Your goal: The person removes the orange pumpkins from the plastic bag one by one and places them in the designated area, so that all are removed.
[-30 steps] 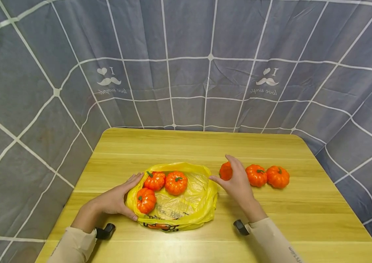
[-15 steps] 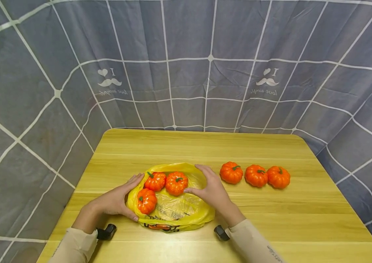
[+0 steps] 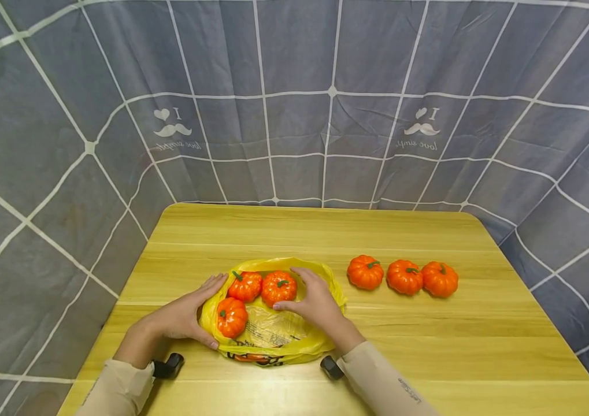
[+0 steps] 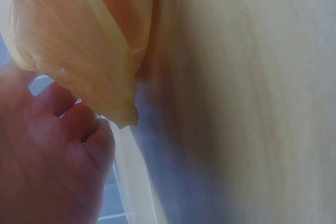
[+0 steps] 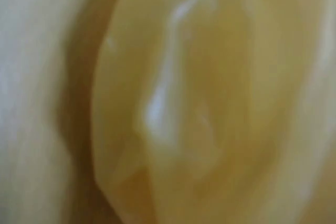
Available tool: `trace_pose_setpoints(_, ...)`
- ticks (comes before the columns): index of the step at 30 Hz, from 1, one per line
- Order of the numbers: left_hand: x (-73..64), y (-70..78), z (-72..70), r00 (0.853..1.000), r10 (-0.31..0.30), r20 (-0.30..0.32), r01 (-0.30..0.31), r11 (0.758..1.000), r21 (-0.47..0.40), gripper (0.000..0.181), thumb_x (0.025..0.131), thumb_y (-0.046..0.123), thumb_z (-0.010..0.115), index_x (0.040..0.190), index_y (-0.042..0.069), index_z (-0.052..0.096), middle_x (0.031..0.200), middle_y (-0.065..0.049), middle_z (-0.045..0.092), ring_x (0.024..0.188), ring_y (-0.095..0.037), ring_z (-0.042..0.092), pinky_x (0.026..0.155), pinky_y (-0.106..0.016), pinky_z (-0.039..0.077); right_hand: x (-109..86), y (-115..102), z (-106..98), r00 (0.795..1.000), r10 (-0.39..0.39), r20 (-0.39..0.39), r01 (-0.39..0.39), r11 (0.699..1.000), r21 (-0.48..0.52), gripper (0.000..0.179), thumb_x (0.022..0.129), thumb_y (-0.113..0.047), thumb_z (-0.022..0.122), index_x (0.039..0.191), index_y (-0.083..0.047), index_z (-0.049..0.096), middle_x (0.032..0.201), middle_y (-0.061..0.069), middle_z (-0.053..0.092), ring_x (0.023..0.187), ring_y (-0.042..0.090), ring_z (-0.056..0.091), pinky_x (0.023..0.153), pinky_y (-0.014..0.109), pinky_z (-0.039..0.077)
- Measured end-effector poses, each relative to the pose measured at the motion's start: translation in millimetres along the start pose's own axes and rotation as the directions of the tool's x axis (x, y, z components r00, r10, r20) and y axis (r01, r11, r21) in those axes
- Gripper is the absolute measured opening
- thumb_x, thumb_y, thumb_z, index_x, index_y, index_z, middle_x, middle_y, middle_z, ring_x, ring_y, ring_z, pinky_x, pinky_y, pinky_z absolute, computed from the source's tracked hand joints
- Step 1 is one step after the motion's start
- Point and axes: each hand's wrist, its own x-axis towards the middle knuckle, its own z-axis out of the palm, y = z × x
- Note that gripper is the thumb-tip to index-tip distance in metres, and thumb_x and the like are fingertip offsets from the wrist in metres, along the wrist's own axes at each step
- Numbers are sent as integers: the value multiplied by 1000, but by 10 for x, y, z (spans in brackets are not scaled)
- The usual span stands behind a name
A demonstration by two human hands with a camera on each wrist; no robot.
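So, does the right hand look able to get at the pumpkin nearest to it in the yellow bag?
Probably yes: the yellow bag is open on top, and the right hand is spread beside that pumpkin, with nothing visible between them.

Wood-grain table (image 3: pixel 284 232), yellow plastic bag (image 3: pixel 273 329) (mouth open), three orange pumpkins (image 3: pixel 404 278) in a row

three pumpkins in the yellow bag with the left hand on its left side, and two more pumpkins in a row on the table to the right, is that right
Not quite: the count on the table is wrong. The head view shows three pumpkins in that row, not two. The left hand and the yellow bag are as you say.
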Motion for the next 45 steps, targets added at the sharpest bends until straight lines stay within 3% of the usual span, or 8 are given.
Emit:
trace_pose_setpoints(11,10,15,-11,1000,-2,2,2,1000,-10,138,62,42,96,162,7,9,168,-14,5,151,-42,-3,115,-65,4,54,-4,53,998,39,45,-39,999,1,96,70,-42,91,147,-4,48,150,16,48,138,39,42,112,51,34)
trace_pose_setpoints(16,10,27,-10,1000,-7,2,7,1000,-16,139,61,42,97,162,7,9,168,-15,5,151,-41,-4,115,-64,4,56,0,77,999,22,49,-22,1000,10,93,71,-37,92,146,-2,49,147,17,50,136,38,44,111,50,36)
trace_pose_setpoints(34,23,29,-8,1000,7,3,-7,1000,-14,139,61,43,97,162,5,9,167,-18,5,151,-43,-2,115,-64,5,-21,17,77,998,-9,-60,11,999,38,75,74,-31,92,137,-3,61,139,13,60,130,33,53,108,46,41)
trace_pose_setpoints(45,-12,-4,-3,1000,6,11,-6,1000,-11,138,62,44,96,162,7,9,167,-17,4,150,-44,-2,114,-66,6,-211,-60,-95,993,-27,-117,35,997,70,73,77,-26,89,140,-3,59,141,12,58,133,32,50,108,45,42)
